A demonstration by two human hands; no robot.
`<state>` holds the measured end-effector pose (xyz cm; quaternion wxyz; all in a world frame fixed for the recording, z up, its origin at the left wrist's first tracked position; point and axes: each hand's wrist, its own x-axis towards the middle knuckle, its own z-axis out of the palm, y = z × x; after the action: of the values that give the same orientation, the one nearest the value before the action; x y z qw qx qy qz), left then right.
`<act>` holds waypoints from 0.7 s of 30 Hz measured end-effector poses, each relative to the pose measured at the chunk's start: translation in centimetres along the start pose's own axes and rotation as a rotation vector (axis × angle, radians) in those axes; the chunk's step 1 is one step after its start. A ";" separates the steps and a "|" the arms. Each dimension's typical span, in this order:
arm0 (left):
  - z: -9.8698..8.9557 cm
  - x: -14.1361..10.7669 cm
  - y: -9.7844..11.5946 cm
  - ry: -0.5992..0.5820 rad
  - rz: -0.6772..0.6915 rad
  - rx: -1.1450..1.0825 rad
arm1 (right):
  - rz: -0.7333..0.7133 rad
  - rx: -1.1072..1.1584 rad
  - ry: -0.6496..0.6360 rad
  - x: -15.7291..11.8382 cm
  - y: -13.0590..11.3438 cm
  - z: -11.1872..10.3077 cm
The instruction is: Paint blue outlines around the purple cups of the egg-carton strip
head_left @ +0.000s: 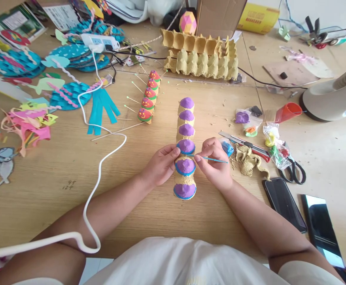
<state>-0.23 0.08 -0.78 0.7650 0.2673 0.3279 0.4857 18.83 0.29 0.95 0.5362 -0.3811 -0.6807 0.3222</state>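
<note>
A strip cut from an egg carton (186,158) lies lengthwise before me, its bumps topped with purple clay. Blue clay edges the three bumps nearest me. My left hand (164,163) pinches the strip's left side beside the fourth bump from the far end. In my right hand (215,161) is a thin blue stick (217,160), its tip touching the strip near the blue rim of that same bump. Farther left stands a shorter carton strip with red and green smiling bumps (147,103) and thin green-tipped sticks.
A white cable (100,170) winds across the left side. Blue clay (227,148), a cutter (244,143), carton scraps (246,159) and scissors (294,170) lie right of my right hand, with two phones (284,204) nearer me. Egg cartons (207,63) stand at the back.
</note>
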 end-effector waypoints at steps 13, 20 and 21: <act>0.1 0.2 -0.3 0.062 0.038 -0.006 | -0.098 -0.099 0.018 0.2 0.1 -0.1; 0.3 0.1 -0.2 0.039 0.034 -0.024 | -0.104 -0.043 -0.031 0.2 0.2 -0.4; 0.3 0.1 -0.3 0.043 0.037 -0.025 | -0.105 -0.042 -0.037 0.2 0.2 -0.4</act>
<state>0.18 0.08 -0.81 0.7520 0.2530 0.3333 0.5093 19.22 0.56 1.00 0.5315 -0.3498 -0.7164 0.2863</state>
